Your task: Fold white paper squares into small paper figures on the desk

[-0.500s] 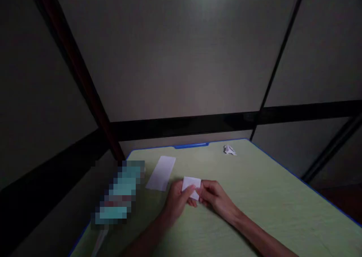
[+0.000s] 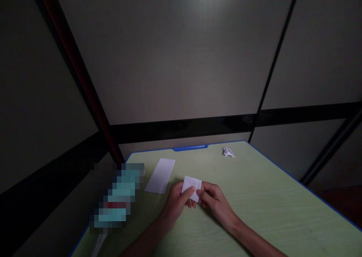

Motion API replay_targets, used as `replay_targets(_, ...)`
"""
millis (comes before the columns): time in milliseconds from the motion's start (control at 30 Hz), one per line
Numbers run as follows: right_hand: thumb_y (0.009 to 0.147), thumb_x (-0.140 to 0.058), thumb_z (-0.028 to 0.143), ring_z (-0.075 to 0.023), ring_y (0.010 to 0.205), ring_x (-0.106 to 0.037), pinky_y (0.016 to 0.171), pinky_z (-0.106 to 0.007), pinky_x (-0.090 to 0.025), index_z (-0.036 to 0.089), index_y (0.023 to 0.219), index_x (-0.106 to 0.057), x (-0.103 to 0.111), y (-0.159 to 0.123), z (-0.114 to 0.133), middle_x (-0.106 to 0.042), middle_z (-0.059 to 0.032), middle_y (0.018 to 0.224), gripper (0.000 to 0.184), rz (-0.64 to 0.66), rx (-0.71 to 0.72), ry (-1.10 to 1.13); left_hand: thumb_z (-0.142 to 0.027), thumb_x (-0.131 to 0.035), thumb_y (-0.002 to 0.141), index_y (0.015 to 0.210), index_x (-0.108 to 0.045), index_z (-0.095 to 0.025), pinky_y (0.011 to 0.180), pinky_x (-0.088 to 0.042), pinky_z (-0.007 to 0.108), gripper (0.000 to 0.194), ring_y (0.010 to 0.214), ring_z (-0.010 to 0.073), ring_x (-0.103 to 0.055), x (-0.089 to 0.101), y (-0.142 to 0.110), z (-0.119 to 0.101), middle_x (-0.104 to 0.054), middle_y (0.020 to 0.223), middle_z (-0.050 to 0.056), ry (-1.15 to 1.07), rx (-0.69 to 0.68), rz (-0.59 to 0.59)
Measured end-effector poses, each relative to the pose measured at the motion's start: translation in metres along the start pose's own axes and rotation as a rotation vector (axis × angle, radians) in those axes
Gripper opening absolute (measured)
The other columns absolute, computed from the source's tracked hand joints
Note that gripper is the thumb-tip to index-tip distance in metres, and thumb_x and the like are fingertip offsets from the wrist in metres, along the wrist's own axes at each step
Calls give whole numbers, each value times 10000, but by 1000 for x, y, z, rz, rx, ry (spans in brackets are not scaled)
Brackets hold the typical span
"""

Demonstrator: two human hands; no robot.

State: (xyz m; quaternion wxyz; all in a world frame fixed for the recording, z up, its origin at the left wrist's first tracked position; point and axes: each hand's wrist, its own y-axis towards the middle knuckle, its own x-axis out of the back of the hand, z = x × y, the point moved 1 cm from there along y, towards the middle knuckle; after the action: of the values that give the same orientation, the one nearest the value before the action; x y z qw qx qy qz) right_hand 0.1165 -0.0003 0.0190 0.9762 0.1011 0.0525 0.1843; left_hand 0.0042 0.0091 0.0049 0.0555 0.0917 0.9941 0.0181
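Both of my hands hold a small white folded paper (image 2: 192, 184) just above the green table (image 2: 260, 204). My left hand (image 2: 177, 204) pinches its lower left edge with thumb and fingers closed. My right hand (image 2: 215, 201) grips its right side, fingers curled. A flat white paper strip (image 2: 160, 175) lies on the table just left of my hands.
A small white folded paper figure (image 2: 227, 152) sits near the table's far edge. A blurred teal object (image 2: 118, 198) lies at the table's left edge. The table has a blue rim (image 2: 190, 148); dark wall panels stand behind it.
The paper has tilted slightly and my fingers have shifted along its edges. The view has moved a little; my hands stay in the same spot.
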Motion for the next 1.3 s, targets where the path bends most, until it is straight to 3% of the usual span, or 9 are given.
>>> replay_targets(100, 711, -452, 356, -69, 411, -338, 401, -189, -233, 132, 505, -476, 3, 2, -4, -436, 34, 425, 305, -26, -13, 8, -368, -520, 616, 575, -505, -109, 350, -312, 175, 262, 351, 70, -418, 1, -1, -2, -503, 419, -11, 23, -40, 1)
replay_targets(267, 733, -417, 389, -61, 421, -339, 409, -184, -258, 106, 542, -550, 3, 2, -11, -462, 13, 485, 366, 86, -49, -60, -344, -500, 642, 541, -472, -122, 351, -268, 171, 246, 346, 59, -358, 3, -3, 0, -443, 383, -35, 112, -121, -60)
replay_targets(367, 737, -420, 384, -55, 419, -324, 402, -180, -238, 106, 600, -575, 3, 0, -12, -451, 19, 496, 347, 88, -55, -113, -342, -493, 651, 536, -465, -129, 352, -248, 170, 244, 346, 55, -334, 3, -4, 0, -403, 379, -51, 144, -140, -72)
replay_targets(600, 644, -536, 387, -53, 402, -316, 392, -184, -219, 117, 534, -519, 5, 2, -14, -427, 40, 453, 292, 36, -90, -90, -366, -507, 620, 520, -459, -137, 335, -240, 165, 254, 324, 51, -317, 1, -4, -3, -370, 360, -67, 168, -101, -105)
replay_targets(900, 574, -583, 404, -51, 365, -305, 380, -191, -195, 132, 432, -445, 9, 1, -14, -401, 54, 379, 336, -49, -124, 27, -351, -529, 617, 586, -518, -114, 327, -270, 156, 239, 332, 48, -349, 1, -2, 6, -440, 399, -43, 120, -59, -14)
replay_targets(1133, 575, -608, 342, -56, 408, -334, 416, -189, -218, 131, 498, -466, 13, 4, -15, -427, 56, 427, 265, -60, -103, 45, -319, -549, 601, 550, -544, -99, 358, -317, 171, 226, 369, 70, -412, 5, -1, 0, -495, 418, -9, 60, -53, -54)
replay_targets(1300, 552, -641, 266, -54, 420, -329, 421, -188, -198, 124, 567, -507, 18, 4, -10, -439, 56, 449, 195, -87, -94, 136, -315, -568, 576, 551, -562, -87, 351, -297, 179, 229, 351, 68, -387, 5, -3, -3, -473, 392, -15, 14, 7, -12)
